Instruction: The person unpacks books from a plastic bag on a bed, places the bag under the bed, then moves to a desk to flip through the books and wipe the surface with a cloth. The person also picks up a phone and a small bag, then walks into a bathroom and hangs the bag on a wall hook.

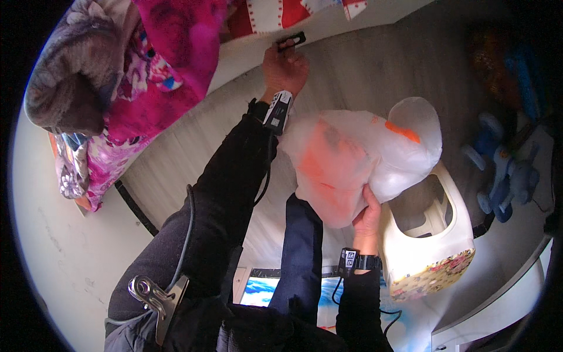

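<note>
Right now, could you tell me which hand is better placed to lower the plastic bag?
Probably the right hand: its fingers grip the plastic bag, while the left hand reaches a small black object.

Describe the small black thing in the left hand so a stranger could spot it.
Start at the pink floral bedding at upper left and follow the bed's white edge rightward. The left hand reaches up there, pinching a small black rectangular frame, the only dark, hollow item against that white edge.

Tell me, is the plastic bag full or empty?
Not empty: the plastic bag in the right hand bulges, with something orange showing through.
</note>
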Motion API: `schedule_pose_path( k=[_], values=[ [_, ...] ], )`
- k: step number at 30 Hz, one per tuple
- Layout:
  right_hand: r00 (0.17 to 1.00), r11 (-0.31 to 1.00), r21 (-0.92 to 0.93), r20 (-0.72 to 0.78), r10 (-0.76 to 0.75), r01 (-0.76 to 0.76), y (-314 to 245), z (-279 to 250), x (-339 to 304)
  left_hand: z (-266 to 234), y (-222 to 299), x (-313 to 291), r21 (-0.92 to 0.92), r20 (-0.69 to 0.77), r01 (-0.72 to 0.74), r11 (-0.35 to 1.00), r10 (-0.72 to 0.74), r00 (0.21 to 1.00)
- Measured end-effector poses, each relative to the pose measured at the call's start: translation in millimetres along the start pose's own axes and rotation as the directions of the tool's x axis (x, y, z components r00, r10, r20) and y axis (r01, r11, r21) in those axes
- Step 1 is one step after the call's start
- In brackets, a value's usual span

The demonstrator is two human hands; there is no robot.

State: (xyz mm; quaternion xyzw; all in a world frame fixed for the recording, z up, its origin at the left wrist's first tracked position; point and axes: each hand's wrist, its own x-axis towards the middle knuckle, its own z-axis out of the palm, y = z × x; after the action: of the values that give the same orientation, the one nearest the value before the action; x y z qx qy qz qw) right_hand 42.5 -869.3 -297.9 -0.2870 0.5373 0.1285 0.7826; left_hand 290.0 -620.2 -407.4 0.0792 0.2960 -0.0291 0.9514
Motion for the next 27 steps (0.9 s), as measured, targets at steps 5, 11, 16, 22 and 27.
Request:
schedule_pose_path(
  k=[5,11,16,22,27],
  values=[
    [1.0,1.0,-0.032,-0.012,0.0,0.0,1.6,-14.1,-1.8,-7.2,-0.9,-7.5,-0.027,0.037,0.067,0.997,-0.066,0.997],
    [1.0,1.0,-0.023,0.02,0.007,-0.006,-14.5,-31.8,-19.1,-10.0,-15.0,-21.1,-0.002,-0.025,0.056,0.998,-0.056,0.998],
    [0.977,0.998,-0.039,0.21,-0.033,0.042,-35.4,-51.1,-37.3,-23.7,-54.0,-80.0,-0.085,-0.196,0.036,0.996,-0.052,0.979],
    [0.932,0.991,-0.089,0.357,-0.06,0.098,-54.6,-71.4,-77.7,-55.7,-118.5,-191.1,-0.191,-0.455,0.282,0.94,-0.339,0.824],
    [0.95,0.99,-0.123,0.309,-0.035,0.076,-46.1,-79.4,-115.8,-81.1,-129.7,-194.2,0.037,-0.452,0.283,0.958,-0.237,0.86]
  ],
)
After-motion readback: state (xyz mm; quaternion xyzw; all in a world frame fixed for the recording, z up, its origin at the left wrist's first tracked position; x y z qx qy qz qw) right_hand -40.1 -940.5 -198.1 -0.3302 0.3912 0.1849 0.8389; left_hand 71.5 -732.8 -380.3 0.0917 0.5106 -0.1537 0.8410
